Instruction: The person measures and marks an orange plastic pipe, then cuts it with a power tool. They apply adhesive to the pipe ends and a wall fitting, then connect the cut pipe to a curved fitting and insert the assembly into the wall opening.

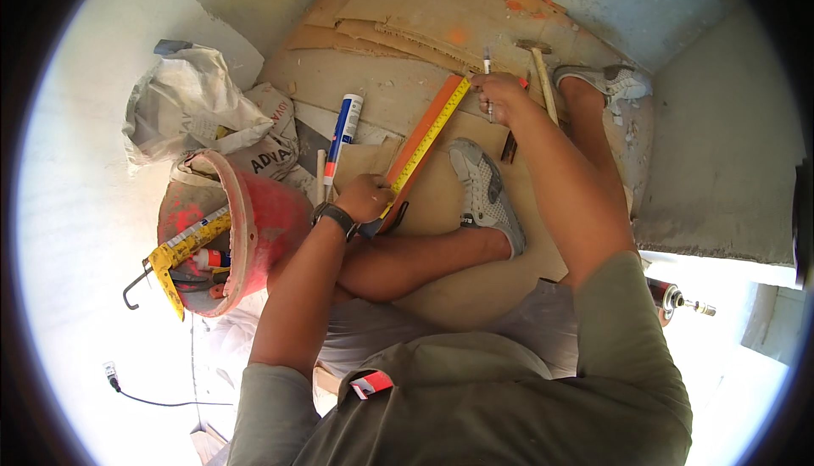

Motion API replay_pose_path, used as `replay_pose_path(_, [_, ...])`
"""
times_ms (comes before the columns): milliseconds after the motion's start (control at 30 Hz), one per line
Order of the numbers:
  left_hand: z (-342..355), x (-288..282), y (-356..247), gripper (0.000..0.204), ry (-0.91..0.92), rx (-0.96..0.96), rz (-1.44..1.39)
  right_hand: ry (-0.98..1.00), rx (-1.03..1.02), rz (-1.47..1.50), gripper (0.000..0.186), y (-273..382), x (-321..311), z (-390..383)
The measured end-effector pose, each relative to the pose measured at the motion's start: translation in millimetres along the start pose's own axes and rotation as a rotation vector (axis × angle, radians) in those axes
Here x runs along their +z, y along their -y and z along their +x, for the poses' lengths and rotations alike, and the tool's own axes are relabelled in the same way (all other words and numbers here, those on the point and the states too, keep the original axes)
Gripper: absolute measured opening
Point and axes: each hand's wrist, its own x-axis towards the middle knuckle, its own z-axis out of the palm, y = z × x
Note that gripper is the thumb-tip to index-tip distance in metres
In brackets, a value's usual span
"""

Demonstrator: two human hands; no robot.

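A yellow tape measure (430,139) lies stretched along a reddish-brown strip (423,123) on the cardboard in front of me. At the near end of the strip, my left hand (366,198) is closed round the tape, with a dark part, perhaps its case, showing below the fingers. My right hand (502,98) is at the far end of the tape, its fingers closed on a slim white marker (487,62) with its dark end pointing away from me. My fingertips there are close to the tape's end; whether they touch it I cannot tell.
A red bucket (284,216) holding a yellow caulking gun (197,235) stands at the left. Beside it are a white sack (191,106) and a blue-and-white sealant tube (343,135). A hammer (543,80) lies beyond my right forearm, and a power tool (668,296) at the right.
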Motion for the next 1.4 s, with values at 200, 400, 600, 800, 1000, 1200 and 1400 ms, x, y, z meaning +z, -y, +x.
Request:
replay_pose_path(200, [31, 10, 30, 0.030, 0.034, -0.110, 0.176, -0.190, -0.057, -0.327, 0.019, 2, 6, 5])
replay_pose_path(400, [65, 20, 47, 0.031, 0.181, 0.066, 0.623, -0.211, -0.236, -0.049, 0.036, -2, -15, -3])
replay_pose_path(600, [91, 18, 60, 0.039, 0.243, -0.008, 0.425, -0.107, -0.249, 0.025, 0.035, -7, -17, -14])
replay_pose_path(800, [94, 18, 62, 0.029, 0.248, 0.070, 0.496, -0.026, -0.263, 0.117, 0.034, -22, -8, -20])
replay_pose_path(1000, [97, 19, 76, 0.031, 0.344, 0.078, 0.427, 0.058, -0.296, 0.215, 0.038, -23, 11, -26])
replay_pose_path(1200, [86, 13, 56, 0.041, 0.354, -0.142, 0.230, 0.222, -0.360, -0.269, 0.045, -38, 47, -41])
replay_pose_path(1400, [60, -24, 10, 0.075, 0.370, -0.462, -0.058, 0.429, -0.505, -0.565, 0.036, -59, 79, -27])
